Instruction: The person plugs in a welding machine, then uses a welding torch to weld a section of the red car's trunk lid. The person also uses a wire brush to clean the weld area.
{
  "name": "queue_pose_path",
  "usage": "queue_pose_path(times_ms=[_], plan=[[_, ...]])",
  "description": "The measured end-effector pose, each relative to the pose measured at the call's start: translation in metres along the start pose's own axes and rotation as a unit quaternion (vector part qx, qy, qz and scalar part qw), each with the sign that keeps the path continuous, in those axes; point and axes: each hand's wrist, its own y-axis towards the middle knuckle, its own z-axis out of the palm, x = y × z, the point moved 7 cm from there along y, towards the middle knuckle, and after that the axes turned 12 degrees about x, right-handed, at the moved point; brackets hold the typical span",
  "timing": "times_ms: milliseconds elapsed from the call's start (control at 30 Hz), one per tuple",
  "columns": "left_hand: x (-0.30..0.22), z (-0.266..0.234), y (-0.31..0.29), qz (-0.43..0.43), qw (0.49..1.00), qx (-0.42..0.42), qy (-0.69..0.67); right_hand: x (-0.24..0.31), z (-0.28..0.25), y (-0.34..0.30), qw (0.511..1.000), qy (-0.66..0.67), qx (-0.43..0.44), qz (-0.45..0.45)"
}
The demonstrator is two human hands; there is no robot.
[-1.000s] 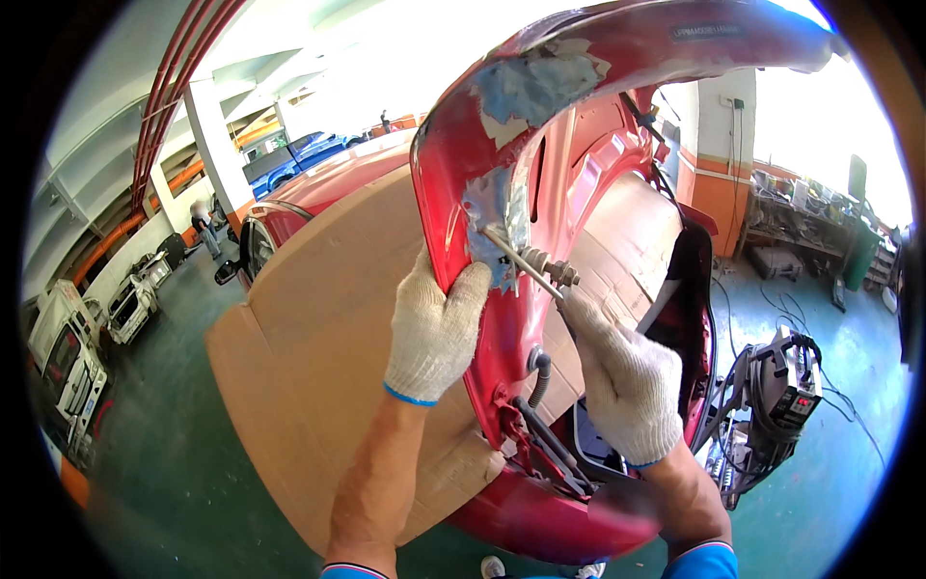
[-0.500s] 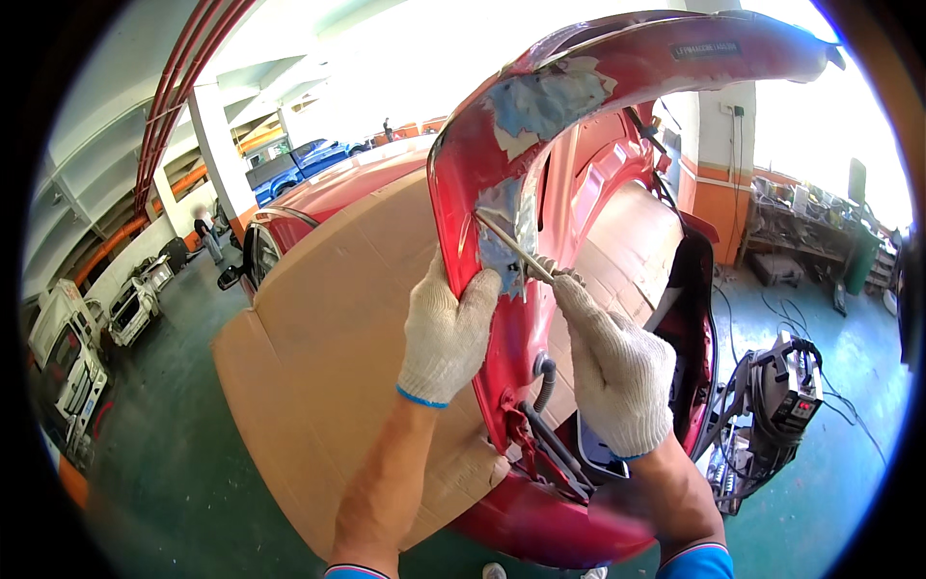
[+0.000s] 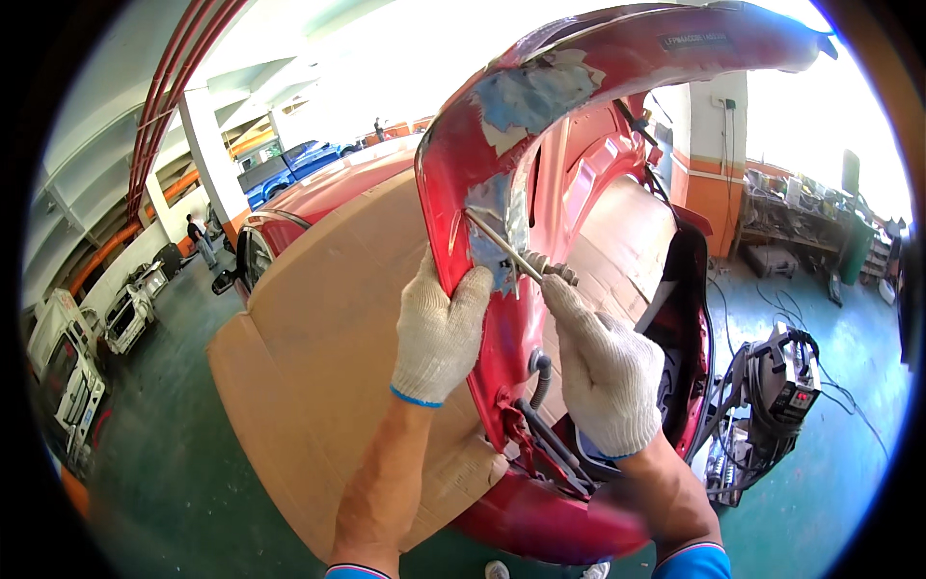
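A raised red car trunk lid [image 3: 447, 198] stands in front of me, its inner edge bare and patched with grey-blue filler. My left hand [image 3: 436, 333], in a white knit glove, is closed on the lid's left edge below the patch. In my right hand [image 3: 608, 372], gloved the same way, is a thin metal rod [image 3: 506, 247]. It slants up to the left, and its tip meets the lid at the lower patch. Whether the tip is in a gap there, I cannot tell. Part of the rod is hidden inside my right fist.
Brown cardboard [image 3: 318, 347] covers the car's rear window area and the left side. A welding-type machine [image 3: 786, 386] with cables stands on the green floor at right. Behind it is a cluttered workbench [image 3: 801, 222]. A person [image 3: 200, 241] stands far left near white vehicle cabs [image 3: 66, 362].
The lid and both hands sit slightly further left in the picture. The rod still rests with its tip at the lower patch, and both hands keep their grips.
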Motion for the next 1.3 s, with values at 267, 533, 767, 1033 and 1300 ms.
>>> queue_pose_path(times_ms=[267,533,767,1033,1300], plan=[[0.007,0.001,0.0,0.001,0.999,0.003,-0.033,-0.002,0.008,-0.002,1.0,0.009,-0.009,-0.001],[0.0,0.003,-0.001,0.002,1.0,0.004,-0.022,-0.006,0.01,-0.005,1.0,0.011,-0.025,-0.005],[0.001,0.003,0.0,-0.006,1.0,0.011,-0.019,-0.007,0.01,-0.004,1.0,0.017,-0.02,0.007],[0.0,0.002,-0.001,-0.018,1.0,0.013,-0.011,-0.007,0.003,-0.002,1.0,0.002,-0.016,0.0],[-0.003,0.002,0.0,-0.001,1.0,0.005,-0.014,-0.005,0.008,-0.007,1.0,-0.012,-0.016,0.009]])
